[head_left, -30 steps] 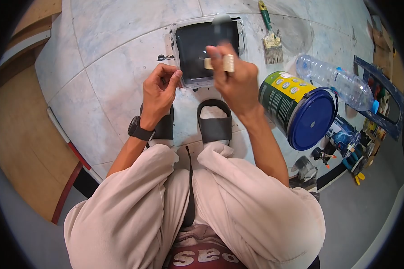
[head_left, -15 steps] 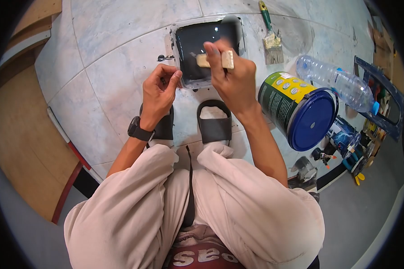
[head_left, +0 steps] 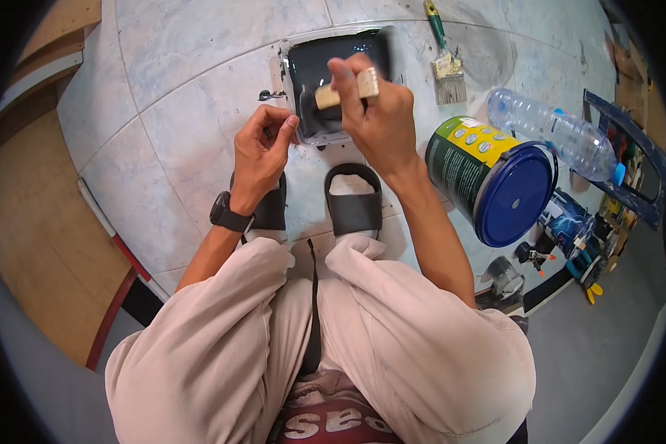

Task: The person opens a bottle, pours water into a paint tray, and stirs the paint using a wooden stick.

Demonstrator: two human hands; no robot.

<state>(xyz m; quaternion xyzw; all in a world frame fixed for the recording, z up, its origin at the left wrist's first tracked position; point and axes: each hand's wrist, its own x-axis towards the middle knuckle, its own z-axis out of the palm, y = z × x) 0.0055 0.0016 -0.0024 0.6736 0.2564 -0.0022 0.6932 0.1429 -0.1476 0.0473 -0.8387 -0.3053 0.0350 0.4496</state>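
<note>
A clear plastic container (head_left: 288,89) with glossy dark paint (head_left: 311,63) inside rests on the tiled floor. Its near left corner is pinched by the thumb and fingers of my left hand (head_left: 263,144). My right hand (head_left: 383,118) is closed around a pale wooden stick (head_left: 327,97) and is held over the right half of the container. One blunt end of the wood points up between the fingers. The stick's lower end is at the dark paint; whether it dips in cannot be told. Part of the container is hidden behind my right hand.
Right of the container lies a green-handled paintbrush (head_left: 447,70) with stained bristles. A green and yellow bucket with a blue lid (head_left: 516,196) stands closer, beside a clear plastic bottle (head_left: 559,133) lying down. A small dark object (head_left: 271,95) is at the container's left. Wooden boards (head_left: 37,237) line the left.
My right hand has shifted slightly left with the wooden stick, whose lower end moved left and a little down over the paint. My left hand stays at the container's corner.
</note>
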